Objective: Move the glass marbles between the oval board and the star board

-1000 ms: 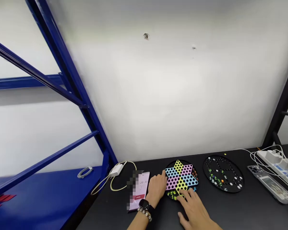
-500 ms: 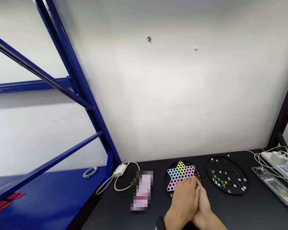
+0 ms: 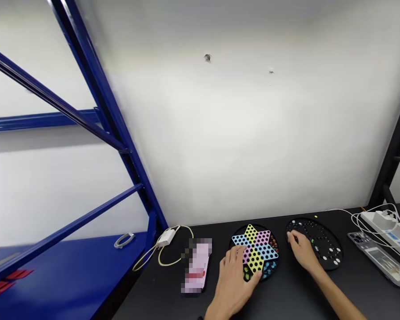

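A round black tray (image 3: pixel 231 238) holds a star-shaped board (image 3: pixel 254 249) in yellow, blue and pink with black holes. Orange, blue and green pieces lie around the star inside it. My left hand (image 3: pixel 232 280) rests over the star's lower left side, fingers apart. To the right lies a second round black tray (image 3: pixel 330 235) with scattered white and green pieces. Over its left edge is my right hand (image 3: pixel 301 250), fingers curled together; whatever they may pinch is too small to make out.
A blurred pink phone-like object (image 3: pixel 197 266) and a white adapter (image 3: pixel 166 238) with cable lie left. At the right are a phone-like device (image 3: pixel 383 260) and a white power strip (image 3: pixel 395 233) with cables. Blue frame (image 3: pixel 133 164) stands at the left.
My hands were clasped together over the star board's lower part. They have come apart: the left has moved left, the right has gone over to the second tray.
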`<action>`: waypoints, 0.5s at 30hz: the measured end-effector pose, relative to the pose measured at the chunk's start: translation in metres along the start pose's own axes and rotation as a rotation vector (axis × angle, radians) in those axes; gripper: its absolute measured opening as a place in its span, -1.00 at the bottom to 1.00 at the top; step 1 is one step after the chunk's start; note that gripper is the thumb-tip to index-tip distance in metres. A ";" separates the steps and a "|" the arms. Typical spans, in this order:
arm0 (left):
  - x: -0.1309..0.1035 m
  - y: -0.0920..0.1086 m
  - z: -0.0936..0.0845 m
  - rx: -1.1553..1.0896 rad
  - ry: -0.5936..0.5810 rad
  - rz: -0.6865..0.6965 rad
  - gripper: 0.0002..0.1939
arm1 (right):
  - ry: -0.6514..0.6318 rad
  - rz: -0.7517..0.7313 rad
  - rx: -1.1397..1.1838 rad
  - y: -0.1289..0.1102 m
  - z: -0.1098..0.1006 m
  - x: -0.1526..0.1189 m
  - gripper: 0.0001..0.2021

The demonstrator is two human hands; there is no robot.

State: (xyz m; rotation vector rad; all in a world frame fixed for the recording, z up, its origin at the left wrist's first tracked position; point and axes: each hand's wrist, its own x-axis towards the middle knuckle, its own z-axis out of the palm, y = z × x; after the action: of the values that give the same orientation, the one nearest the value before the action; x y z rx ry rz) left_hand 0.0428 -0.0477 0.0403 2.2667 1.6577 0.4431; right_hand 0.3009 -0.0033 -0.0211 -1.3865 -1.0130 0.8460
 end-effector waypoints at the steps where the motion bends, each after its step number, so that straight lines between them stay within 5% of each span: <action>1: -0.002 -0.009 0.003 0.023 -0.039 -0.035 -0.34 | 0.005 -0.053 -0.126 0.004 -0.013 0.008 -0.63; 3: -0.005 -0.024 0.011 0.064 -0.081 -0.069 -0.26 | -0.003 -0.174 -0.564 0.015 -0.034 0.018 -0.71; 7: -0.009 -0.040 0.020 0.104 -0.020 -0.047 -0.42 | -0.011 -0.362 -1.174 0.031 -0.048 0.022 -0.73; 12: -0.007 -0.050 0.018 0.115 0.062 -0.015 -0.79 | -0.029 -0.471 -1.188 0.017 -0.023 0.005 -0.64; 15: -0.003 -0.056 0.015 0.172 0.070 -0.018 -0.89 | -0.273 -0.549 -1.017 0.008 -0.001 -0.017 -0.57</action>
State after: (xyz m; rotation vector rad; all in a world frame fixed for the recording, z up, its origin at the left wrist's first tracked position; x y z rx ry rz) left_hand 0.0000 -0.0352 0.0036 2.3808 1.8127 0.3933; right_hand 0.2962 -0.0188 -0.0300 -1.6727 -2.0861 0.0535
